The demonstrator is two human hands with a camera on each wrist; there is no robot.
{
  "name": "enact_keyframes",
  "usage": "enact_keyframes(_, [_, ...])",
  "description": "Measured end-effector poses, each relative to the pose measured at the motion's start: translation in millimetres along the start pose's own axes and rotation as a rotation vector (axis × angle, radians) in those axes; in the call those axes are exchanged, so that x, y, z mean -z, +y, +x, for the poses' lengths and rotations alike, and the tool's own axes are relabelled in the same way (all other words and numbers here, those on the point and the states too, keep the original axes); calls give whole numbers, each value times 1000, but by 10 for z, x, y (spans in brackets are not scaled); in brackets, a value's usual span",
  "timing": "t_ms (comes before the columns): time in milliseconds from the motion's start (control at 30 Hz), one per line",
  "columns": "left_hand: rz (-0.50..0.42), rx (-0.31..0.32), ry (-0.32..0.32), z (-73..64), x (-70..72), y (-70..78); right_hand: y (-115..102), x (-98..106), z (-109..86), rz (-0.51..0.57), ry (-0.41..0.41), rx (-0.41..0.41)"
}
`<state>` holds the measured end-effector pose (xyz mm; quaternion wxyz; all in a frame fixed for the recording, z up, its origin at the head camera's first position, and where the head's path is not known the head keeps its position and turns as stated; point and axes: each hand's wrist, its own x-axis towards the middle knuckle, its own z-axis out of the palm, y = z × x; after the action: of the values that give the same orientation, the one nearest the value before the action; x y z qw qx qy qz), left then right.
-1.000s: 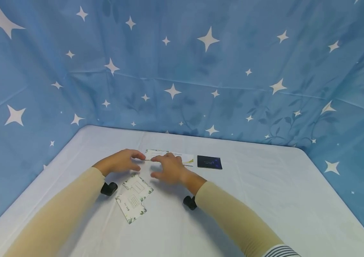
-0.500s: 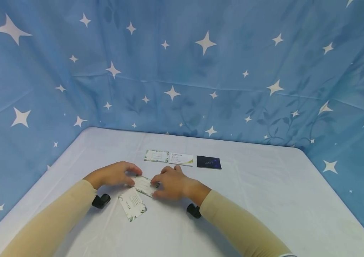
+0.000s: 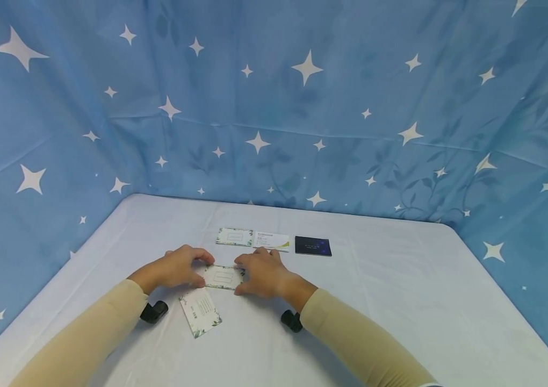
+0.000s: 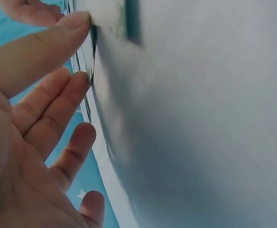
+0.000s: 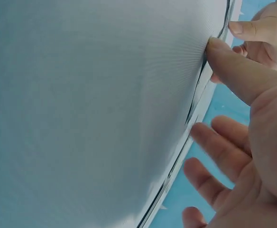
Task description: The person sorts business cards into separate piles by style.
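A white business card [image 3: 223, 277] with a leafy green border lies level between my two hands in the head view. My left hand [image 3: 175, 268] holds its left end, thumb at the near edge and fingers at the far one. On the right end, my right hand [image 3: 265, 274] has its thumb and a fingertip at the corners. Seen edge-on in the left wrist view, the card [image 4: 90, 57] touches the thumb and fingers. Just below the left hand, a second leafy-bordered business card [image 3: 200, 313] lies tilted on the white table.
Farther back, a row holds a leafy-bordered card [image 3: 233, 237], a white card with a yellow-green corner [image 3: 272, 241] and a dark card [image 3: 313, 245]. A blue star-patterned curtain [image 3: 274, 107] hangs behind the white table [image 3: 399, 301].
Both hands have come back from the rear row to the nearer leafy-bordered card. That card has been turned from slanted to nearly level and shifted right, apart from the card below it.
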<state>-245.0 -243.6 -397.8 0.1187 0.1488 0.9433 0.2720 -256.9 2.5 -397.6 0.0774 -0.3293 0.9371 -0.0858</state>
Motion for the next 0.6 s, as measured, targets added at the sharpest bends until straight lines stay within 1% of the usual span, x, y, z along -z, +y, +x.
enact_keyframes(100, [-19, -4, 1, -14, -8, -13, 10, -20, 11, 0, 25, -17])
enact_keyframes(200, [-23, -25, 8, -24, -10, -6, 22, -19, 16, 19, 38, -13])
enact_keyframes(300, [-18, -30, 19, -25, -18, 22, 27, -14, 32, 70, 38, -20])
enact_keyframes(467, [20, -29, 23, -8, -42, 81, 31, -24, 77, 180, 19, -66])
enact_keyframes(600, [43, -14, 27, 8, -75, 102, 24, -28, 106, 212, 14, -91])
